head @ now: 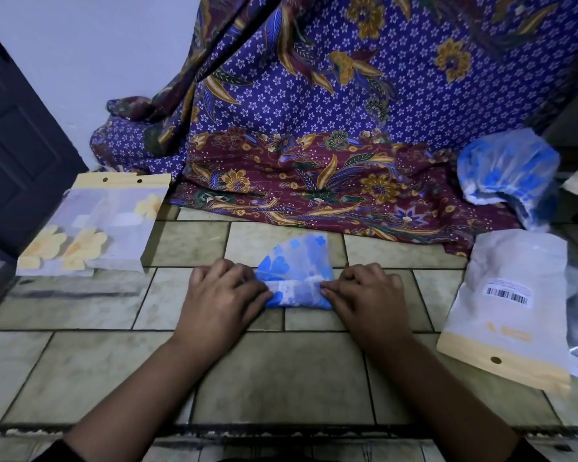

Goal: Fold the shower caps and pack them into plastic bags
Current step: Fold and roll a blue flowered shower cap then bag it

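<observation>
Left hand and right hand each pinch the folded near edge of the blue shower cap, just in front of the batik cloth. Risk: slick film likely springs open if either pinch slips.

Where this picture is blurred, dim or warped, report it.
Head view: dim, bluish light overall; the wide lens bows the tile lines of the tiles near the edges; the bagged blue caps at right look smeared; the folded shower cap at centre is sharp.
</observation>
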